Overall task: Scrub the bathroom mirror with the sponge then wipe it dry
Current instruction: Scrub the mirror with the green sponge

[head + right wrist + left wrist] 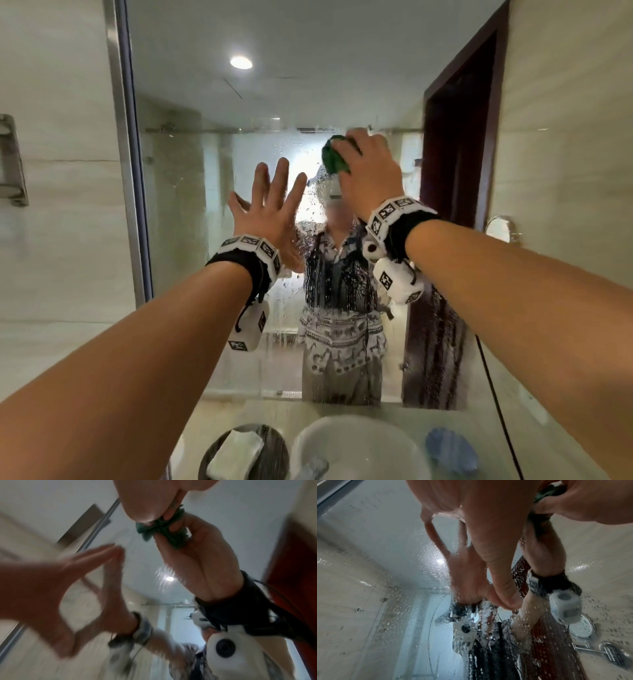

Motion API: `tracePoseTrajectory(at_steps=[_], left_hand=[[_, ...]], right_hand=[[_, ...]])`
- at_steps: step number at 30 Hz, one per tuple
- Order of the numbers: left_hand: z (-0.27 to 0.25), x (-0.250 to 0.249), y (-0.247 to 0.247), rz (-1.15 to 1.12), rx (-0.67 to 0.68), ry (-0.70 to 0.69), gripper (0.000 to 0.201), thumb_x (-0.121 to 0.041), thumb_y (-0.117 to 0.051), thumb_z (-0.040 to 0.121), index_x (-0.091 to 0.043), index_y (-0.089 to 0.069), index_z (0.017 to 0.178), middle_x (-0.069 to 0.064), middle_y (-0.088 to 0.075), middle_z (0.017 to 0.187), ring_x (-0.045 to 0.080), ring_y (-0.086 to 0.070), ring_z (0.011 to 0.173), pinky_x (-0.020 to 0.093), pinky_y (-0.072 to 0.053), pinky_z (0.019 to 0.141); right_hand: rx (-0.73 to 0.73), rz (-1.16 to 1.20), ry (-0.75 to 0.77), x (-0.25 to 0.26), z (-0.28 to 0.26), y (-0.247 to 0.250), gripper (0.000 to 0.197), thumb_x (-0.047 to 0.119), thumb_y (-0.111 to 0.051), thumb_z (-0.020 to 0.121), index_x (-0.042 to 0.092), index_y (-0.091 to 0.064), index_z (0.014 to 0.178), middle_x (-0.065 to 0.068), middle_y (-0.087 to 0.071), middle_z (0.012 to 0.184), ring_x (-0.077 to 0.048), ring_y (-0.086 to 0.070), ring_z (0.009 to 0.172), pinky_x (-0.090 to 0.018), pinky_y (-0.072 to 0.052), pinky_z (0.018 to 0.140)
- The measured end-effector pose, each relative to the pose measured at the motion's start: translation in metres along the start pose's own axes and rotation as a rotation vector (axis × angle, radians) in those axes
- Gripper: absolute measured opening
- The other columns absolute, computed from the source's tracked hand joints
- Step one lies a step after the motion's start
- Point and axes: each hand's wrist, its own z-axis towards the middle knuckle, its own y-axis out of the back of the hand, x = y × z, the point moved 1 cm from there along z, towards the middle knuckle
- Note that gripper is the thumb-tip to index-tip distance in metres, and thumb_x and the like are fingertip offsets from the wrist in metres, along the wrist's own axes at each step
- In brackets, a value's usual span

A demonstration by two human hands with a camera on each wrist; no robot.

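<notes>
The wall mirror (191,240) is wet, with droplets and run marks across its middle. My right hand (370,174) grips a crumpled green sponge (334,159) and presses it on the glass high up, right of centre. My left hand (270,212) lies flat on the glass lower left of it, fingers straight and spread, holding nothing. The left wrist view shows the left hand (488,534) touching its reflection, with the sponge (539,520) at the top right. The blurred right wrist view has the right hand (145,503) pinching the sponge (164,532) and the left hand (39,588) beside it.
Below the mirror stands a white basin (359,420). Left of it is a dark dish (274,455) with a white folded cloth (236,452); right of it lies a blue cloth (452,452). A black cable (496,394) hangs at the right, and a metal holder (12,161) is on the left wall.
</notes>
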Motion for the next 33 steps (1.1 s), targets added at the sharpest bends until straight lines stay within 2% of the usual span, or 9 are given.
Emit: tracePoseTrajectory(at_steps=[6, 11, 15, 19, 21, 25, 27, 29, 33], left_hand=[[-0.01, 0.0, 0.006, 0.048, -0.001, 0.025, 0.155, -0.083, -0.072, 0.05, -0.026, 0.033, 0.149, -0.001, 0.043, 0.153, 0.03, 0.031, 0.145, 0.066, -0.008, 0.116], [-0.014, 0.014, 0.01, 0.044, -0.024, -0.013, 0.151, -0.072, -0.08, 0.055, -0.022, 0.022, 0.154, -0.006, 0.03, 0.16, 0.026, 0.019, 0.15, 0.059, -0.015, 0.119], [-0.014, 0.038, 0.026, 0.072, -0.048, -0.051, 0.145, -0.059, -0.086, 0.059, -0.025, 0.017, 0.155, -0.005, 0.016, 0.164, 0.029, 0.002, 0.151, 0.063, -0.026, 0.113], [-0.012, 0.075, 0.032, 0.032, -0.001, 0.064, 0.154, -0.068, -0.083, 0.052, -0.027, 0.027, 0.152, 0.0, 0.029, 0.161, 0.033, 0.018, 0.149, 0.07, -0.012, 0.113], [-0.011, 0.099, 0.033, 0.01, 0.004, 0.087, 0.159, -0.071, -0.084, 0.047, -0.028, 0.029, 0.15, 0.001, 0.033, 0.158, 0.035, 0.022, 0.148, 0.072, -0.009, 0.111], [-0.007, 0.134, 0.023, -0.019, 0.03, 0.053, 0.164, -0.074, -0.083, 0.041, -0.028, 0.031, 0.149, 0.002, 0.041, 0.154, 0.038, 0.025, 0.146, 0.075, -0.011, 0.11], [-0.005, 0.139, 0.014, -0.011, 0.021, 0.035, 0.166, -0.075, -0.082, 0.041, -0.027, 0.037, 0.145, 0.003, 0.047, 0.15, 0.039, 0.029, 0.143, 0.075, -0.016, 0.109], [-0.005, 0.135, 0.011, -0.003, 0.014, 0.041, 0.165, -0.075, -0.081, 0.043, -0.025, 0.038, 0.145, 0.004, 0.048, 0.15, 0.039, 0.03, 0.143, 0.075, -0.014, 0.11], [-0.009, 0.134, 0.012, -0.008, 0.008, 0.034, 0.162, -0.078, -0.078, 0.045, -0.023, 0.035, 0.147, 0.005, 0.044, 0.153, 0.039, 0.03, 0.143, 0.075, -0.009, 0.11]], right_hand=[[0.053, 0.074, 0.212, 0.018, -0.034, -0.027, 0.049, 0.014, -0.069, 0.083, 0.02, -0.056, 0.13, -0.003, -0.053, 0.131, -0.029, -0.049, 0.115, -0.04, -0.055, 0.079], [0.235, 0.035, 0.387, 0.01, -0.057, -0.028, 0.042, 0.025, -0.064, 0.083, 0.025, -0.056, 0.125, 0.001, -0.053, 0.127, -0.026, -0.049, 0.112, -0.043, -0.055, 0.077], [0.395, 0.022, 0.381, 0.019, -0.061, -0.024, 0.04, 0.029, -0.063, 0.083, 0.03, -0.055, 0.121, 0.004, -0.052, 0.126, -0.023, -0.048, 0.114, -0.044, -0.055, 0.08], [0.485, 0.03, 0.298, 0.025, -0.044, -0.004, 0.041, 0.021, -0.063, 0.086, 0.035, -0.059, 0.124, 0.007, -0.052, 0.13, -0.021, -0.047, 0.119, -0.036, -0.05, 0.089], [0.382, 0.08, 0.116, 0.019, -0.032, 0.007, 0.045, 0.017, -0.062, 0.085, 0.036, -0.058, 0.126, 0.007, -0.051, 0.133, -0.021, -0.047, 0.121, -0.039, -0.05, 0.094], [-0.162, 0.198, -0.519, -0.011, -0.007, 0.023, 0.045, 0.013, -0.058, 0.086, 0.03, -0.059, 0.127, 0.001, -0.05, 0.132, -0.025, -0.054, 0.113, -0.032, -0.047, 0.09], [-0.275, 0.163, -0.692, -0.014, 0.003, 0.026, 0.041, 0.013, -0.057, 0.089, 0.025, -0.057, 0.129, -0.003, -0.046, 0.134, -0.029, -0.052, 0.114, -0.034, -0.045, 0.089], [-0.274, 0.114, -0.691, -0.007, 0.01, 0.02, 0.04, 0.02, -0.054, 0.093, 0.022, -0.054, 0.133, -0.006, -0.044, 0.135, -0.029, -0.05, 0.114, -0.033, -0.043, 0.087], [-0.254, 0.182, -0.452, 0.03, 0.022, -0.001, 0.04, 0.033, -0.048, 0.097, 0.023, -0.057, 0.135, -0.006, -0.049, 0.132, -0.026, -0.051, 0.113, -0.031, -0.045, 0.092]])
